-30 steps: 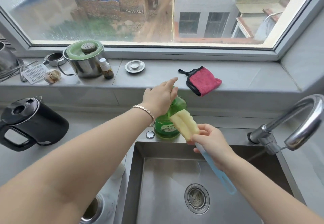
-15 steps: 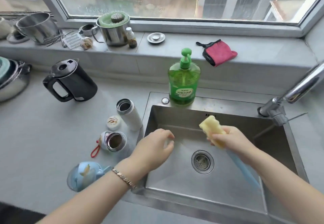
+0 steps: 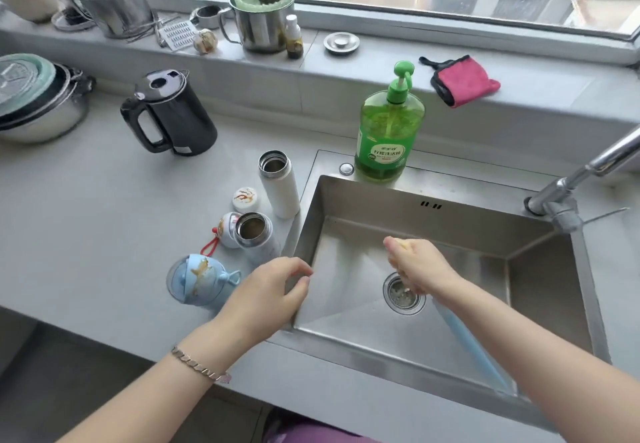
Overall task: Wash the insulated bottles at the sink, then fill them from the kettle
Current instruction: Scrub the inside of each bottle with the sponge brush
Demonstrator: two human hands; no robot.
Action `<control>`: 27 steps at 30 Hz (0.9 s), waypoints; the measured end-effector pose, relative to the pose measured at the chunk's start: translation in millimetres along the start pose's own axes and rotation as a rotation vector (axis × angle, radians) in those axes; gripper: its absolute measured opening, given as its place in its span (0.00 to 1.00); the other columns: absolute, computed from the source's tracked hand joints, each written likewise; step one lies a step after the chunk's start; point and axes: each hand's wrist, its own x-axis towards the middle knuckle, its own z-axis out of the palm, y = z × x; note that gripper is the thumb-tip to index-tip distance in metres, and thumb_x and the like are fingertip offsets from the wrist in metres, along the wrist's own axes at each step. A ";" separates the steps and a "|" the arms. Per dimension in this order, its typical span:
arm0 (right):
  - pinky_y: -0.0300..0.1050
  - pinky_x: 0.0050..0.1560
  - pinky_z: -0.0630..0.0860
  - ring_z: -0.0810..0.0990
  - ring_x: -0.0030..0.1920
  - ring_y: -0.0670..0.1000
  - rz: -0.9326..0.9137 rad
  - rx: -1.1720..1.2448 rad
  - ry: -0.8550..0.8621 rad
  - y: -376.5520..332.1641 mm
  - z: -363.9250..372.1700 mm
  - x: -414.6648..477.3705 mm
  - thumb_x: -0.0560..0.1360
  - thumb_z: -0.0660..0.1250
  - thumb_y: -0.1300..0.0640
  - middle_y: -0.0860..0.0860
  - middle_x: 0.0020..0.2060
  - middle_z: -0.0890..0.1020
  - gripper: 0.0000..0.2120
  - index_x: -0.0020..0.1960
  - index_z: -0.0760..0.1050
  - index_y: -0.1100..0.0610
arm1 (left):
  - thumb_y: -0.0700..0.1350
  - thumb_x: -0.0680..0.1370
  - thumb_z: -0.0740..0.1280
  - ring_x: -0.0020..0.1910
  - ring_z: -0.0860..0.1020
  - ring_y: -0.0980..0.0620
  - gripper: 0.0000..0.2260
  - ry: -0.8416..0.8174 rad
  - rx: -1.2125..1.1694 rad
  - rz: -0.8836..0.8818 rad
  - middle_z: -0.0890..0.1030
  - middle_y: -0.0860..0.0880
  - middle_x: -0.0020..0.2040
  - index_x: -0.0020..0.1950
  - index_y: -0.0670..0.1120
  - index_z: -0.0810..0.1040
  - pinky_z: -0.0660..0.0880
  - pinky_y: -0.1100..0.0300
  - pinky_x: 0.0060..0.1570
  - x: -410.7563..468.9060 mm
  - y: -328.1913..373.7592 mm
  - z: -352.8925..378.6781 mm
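Two open insulated bottles stand on the counter left of the steel sink (image 3: 540, 259): a tall white bottle (image 3: 280, 186) and a shorter patterned bottle (image 3: 258, 238). Their lids lie beside them, a round white lid (image 3: 246, 199) and a white lid with a red loop (image 3: 227, 233). A light blue lidded bottle (image 3: 201, 281) lies nearer me. The black kettle (image 3: 173, 113) stands further left. My left hand (image 3: 270, 295) hovers over the sink's left rim, fingers curled, holding nothing. My right hand (image 3: 420, 266) is over the basin, shut on a yellow sponge brush with a blue handle (image 3: 471, 345).
A green dish soap pump bottle (image 3: 388, 130) stands behind the sink. The faucet (image 3: 585, 172) is at the right. A pink cloth (image 3: 462, 80), steel mug (image 3: 259, 23), pots and small items line the window ledge. A lidded pot (image 3: 34, 99) sits far left.
My left hand came off the soap pump and dropped to the sink's left rim. My right hand lowered the sponge brush into the basin and closed around the sponge. The view tilted down.
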 end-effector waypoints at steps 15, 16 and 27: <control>0.43 0.35 0.65 0.71 0.32 0.53 -0.030 -0.379 0.036 -3.0 30.9 -2.5 0.78 0.56 0.44 0.51 0.27 0.74 0.25 0.29 0.68 0.59 | 0.52 0.66 0.75 0.64 0.69 0.49 0.36 0.019 0.320 -0.325 0.69 0.53 0.65 0.70 0.55 0.63 0.69 0.53 0.58 -14.5 -95.2 -65.0; 0.43 0.34 0.66 0.71 0.32 0.53 -0.026 -0.390 0.021 -2.9 33.7 -1.2 0.76 0.59 0.44 0.51 0.28 0.74 0.22 0.32 0.70 0.59 | 0.51 0.65 0.75 0.63 0.70 0.49 0.34 0.022 0.280 -0.329 0.71 0.53 0.63 0.68 0.56 0.65 0.70 0.53 0.57 -14.6 -98.4 -64.5; 0.39 0.29 0.65 0.69 0.25 0.48 -0.013 -0.345 -0.032 1.4 36.1 1.0 0.76 0.63 0.48 0.49 0.25 0.73 0.17 0.31 0.69 0.54 | 0.49 0.65 0.74 0.50 0.69 0.48 0.27 0.275 0.193 -0.209 0.70 0.53 0.46 0.59 0.51 0.66 0.64 0.57 0.45 -9.7 -46.4 -90.5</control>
